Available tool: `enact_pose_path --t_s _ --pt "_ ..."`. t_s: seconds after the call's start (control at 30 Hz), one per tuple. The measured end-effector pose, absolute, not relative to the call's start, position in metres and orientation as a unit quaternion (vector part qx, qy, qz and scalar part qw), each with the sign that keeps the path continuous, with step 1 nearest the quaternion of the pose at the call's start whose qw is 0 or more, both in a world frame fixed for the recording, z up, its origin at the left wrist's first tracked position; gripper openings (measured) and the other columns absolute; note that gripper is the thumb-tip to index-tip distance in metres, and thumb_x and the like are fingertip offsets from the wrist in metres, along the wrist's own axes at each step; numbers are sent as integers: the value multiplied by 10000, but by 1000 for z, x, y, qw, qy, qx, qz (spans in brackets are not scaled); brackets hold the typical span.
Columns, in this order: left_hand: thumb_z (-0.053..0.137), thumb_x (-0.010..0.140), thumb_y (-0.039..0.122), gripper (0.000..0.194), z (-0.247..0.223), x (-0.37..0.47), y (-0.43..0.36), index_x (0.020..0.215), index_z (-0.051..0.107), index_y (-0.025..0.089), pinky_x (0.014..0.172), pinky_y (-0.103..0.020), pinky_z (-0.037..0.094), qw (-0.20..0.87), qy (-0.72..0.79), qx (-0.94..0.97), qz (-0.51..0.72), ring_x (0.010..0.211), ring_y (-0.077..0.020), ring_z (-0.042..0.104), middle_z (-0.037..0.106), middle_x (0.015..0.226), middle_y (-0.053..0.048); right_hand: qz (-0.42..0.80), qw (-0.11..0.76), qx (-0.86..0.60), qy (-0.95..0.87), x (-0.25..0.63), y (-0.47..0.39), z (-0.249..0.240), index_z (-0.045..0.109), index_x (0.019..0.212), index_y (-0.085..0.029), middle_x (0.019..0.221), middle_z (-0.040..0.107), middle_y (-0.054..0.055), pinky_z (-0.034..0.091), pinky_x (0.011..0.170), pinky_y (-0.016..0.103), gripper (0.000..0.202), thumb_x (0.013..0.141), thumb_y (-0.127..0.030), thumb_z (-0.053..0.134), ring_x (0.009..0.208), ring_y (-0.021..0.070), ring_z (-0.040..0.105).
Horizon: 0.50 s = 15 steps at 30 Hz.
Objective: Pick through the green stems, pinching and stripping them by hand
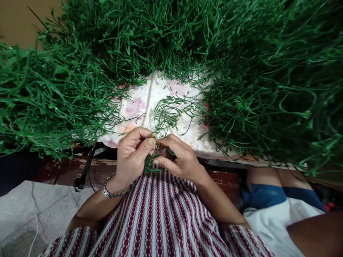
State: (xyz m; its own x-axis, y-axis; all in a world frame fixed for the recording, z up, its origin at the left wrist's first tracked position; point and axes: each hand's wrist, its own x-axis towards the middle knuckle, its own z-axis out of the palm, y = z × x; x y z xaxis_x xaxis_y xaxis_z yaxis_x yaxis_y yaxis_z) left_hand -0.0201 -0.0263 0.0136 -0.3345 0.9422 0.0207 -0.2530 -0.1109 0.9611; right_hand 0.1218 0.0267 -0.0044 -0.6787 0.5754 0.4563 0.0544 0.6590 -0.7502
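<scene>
A small bunch of thin, curly green stems (167, 116), plastic-looking, runs from the white cloth toward my body. My left hand (135, 151) pinches it between thumb and forefinger at the middle. From the other side my right hand (182, 157) closes on the same bunch, its forefinger meeting the left fingertips and its thumb lower down by the gathered ends (152, 166). Curly tips of the bunch fan out over the cloth beyond both hands. Exactly what lies between the right fingers is partly hidden.
Large heaps of similar green stems lie at the left (48, 96), the back (150, 32) and the right (270, 92) of the table. A flowered white tablecloth (136, 103) covers the tabletop. Another person's legs (278, 189) are close at the right.
</scene>
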Motion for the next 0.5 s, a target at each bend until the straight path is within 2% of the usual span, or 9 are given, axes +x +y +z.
enact_pose_path --t_s 0.17,0.27,0.33,0.43,0.5 --pt "608 799 213 31 6 -15 -28 823 606 195 518 -202 433 400 489 383 674 571 -87 532 565 699 14 303 374 -203 -853 119 18 -11 547 900 -119 757 573 46 464 610 247 124 863 -236 565 704 130 534" --pt "624 781 217 243 9 -18 -32 1022 591 214 655 -228 473 374 505 407 663 741 -120 577 596 839 -12 261 375 -209 -864 124 15 -9 557 881 -125 704 581 39 463 599 252 94 881 -213 526 664 132 521" --pt "633 775 221 343 12 -23 -37 1110 559 212 733 -238 459 411 530 442 595 835 -136 564 594 911 -29 228 376 -214 -872 127 15 -7 561 865 -130 685 592 40 462 598 255 101 888 -213 510 666 138 522" --pt "615 792 215 156 14 -32 -44 944 603 182 719 -240 422 479 547 489 482 813 -140 528 571 862 -31 197 370 -214 -882 131 15 -4 563 844 -130 682 602 41 442 564 244 121 893 -223 504 661 136 521" --pt "601 799 195 27 12 -36 -48 793 592 170 672 -243 399 488 529 500 482 766 -139 506 538 778 -21 197 367 -210 -884 132 16 -3 563 850 -128 691 607 38 430 545 237 129 896 -233 504 649 129 515"
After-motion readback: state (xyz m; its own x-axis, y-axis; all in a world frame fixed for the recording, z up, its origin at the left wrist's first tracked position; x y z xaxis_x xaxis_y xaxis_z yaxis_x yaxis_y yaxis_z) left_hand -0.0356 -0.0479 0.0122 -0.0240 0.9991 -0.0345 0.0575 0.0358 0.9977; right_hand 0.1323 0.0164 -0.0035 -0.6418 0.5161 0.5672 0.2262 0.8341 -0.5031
